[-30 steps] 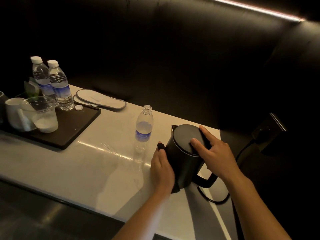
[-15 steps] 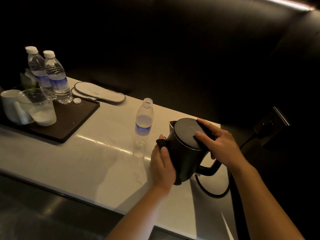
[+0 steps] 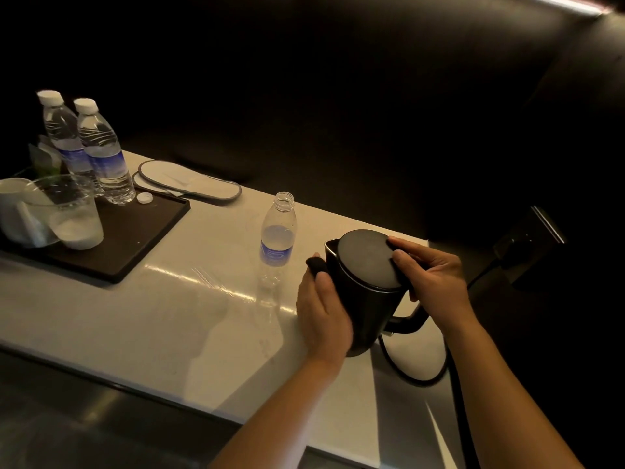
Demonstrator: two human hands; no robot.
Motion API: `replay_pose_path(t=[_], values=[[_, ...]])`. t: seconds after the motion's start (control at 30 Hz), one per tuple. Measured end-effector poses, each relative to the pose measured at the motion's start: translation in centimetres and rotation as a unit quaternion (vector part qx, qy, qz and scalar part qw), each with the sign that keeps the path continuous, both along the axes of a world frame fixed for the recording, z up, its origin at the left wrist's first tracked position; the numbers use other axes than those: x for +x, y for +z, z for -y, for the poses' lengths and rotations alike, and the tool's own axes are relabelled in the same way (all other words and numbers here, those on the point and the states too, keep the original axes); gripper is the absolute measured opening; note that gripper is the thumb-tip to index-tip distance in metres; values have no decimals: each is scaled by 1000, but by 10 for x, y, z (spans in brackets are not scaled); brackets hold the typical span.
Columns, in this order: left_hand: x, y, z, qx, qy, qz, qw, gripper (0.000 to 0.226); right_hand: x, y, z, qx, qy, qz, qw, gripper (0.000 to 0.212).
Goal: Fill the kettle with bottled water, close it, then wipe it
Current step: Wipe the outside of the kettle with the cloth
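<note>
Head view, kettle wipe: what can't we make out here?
- Kettle water level: the shut lid hides the inside.
- Dark cloth: mostly covered by the left hand; its extent against the kettle wall is unclear.
- Right hand fingers: tips lie on the lid rim; any latch under them is hidden.
- Kettle base: black on shadow, hidden by the body.
- Bottle label print: too small.

You are looking at a dim, warm-tinted scene, a light strip (image 3: 561,3) glowing at the upper right, glare streaking across the pale counter (image 3: 203,282), your arms casting soft shadows, the dark background swallowing detail, wide-angle bending showing at the edges.
</note>
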State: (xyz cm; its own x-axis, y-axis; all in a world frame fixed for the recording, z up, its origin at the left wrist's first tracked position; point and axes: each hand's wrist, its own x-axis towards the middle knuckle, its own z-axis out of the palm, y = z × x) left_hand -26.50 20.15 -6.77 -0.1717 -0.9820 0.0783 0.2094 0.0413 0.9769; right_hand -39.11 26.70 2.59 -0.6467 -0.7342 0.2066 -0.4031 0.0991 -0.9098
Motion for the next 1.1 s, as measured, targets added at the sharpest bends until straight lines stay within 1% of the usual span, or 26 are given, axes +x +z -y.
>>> replay_pose_path(t=[0.03, 0.1, 0.17, 0.23, 0.27, 0.33, 0.43, 0.5, 0.57, 0.6, 0.7, 0.8, 0.9, 1.0, 1.1], values=[[3, -5, 8, 41, -29, -10, 999, 54, 0, 0, 0, 1, -1, -1, 1000, 25], [9, -9, 22, 86, -78, 5, 993, 50, -1, -1, 1, 2, 0, 0, 1000, 25], [14, -6, 32, 108, -104, 29, 988, 45, -2, -1, 1, 1, 2, 0, 1000, 24], [15, 2, 31, 118, -106, 29, 987, 43, -3, 0, 1, 0, 4, -2, 1000, 25], [14, 7, 24, 110, -96, 17, 989, 41, -3, 0, 1, 0, 6, -2, 1000, 25], [9, 17, 3, 59, -55, 1, 997, 35, -4, 2, 3, 4, 13, 3, 1000, 24], [4, 24, -11, -18, -23, -9, 1000, 45, -8, 3, 5, 15, 26, 13, 999, 23], [7, 18, -3, -24, -41, -37, 998, 46, -10, 4, 6, 13, 36, 18, 999, 24], [10, 6, 17, 24, -85, -41, 995, 43, -11, 3, 6, 10, 40, 21, 999, 24], [10, 1, 29, 54, -111, -29, 992, 41, -10, 3, 6, 9, 40, 20, 999, 24], [14, 6, 58, 120, -225, 18, 967, 52, -10, 3, 8, 8, 39, 10, 999, 22], [15, 22, 69, 158, -277, 68, 945, 49, -7, 1, 10, -10, 27, 0, 1000, 22], [13, 23, 71, 180, -293, 77, 936, 50, -5, -2, 9, -16, 13, -4, 1000, 23], [15, 5, 61, 178, -245, 31, 953, 52, -2, -3, 8, -14, -1, -20, 1000, 24], [17, -9, 40, 159, -173, -26, 972, 50, 2, -7, 6, -20, -32, -44, 998, 25]])
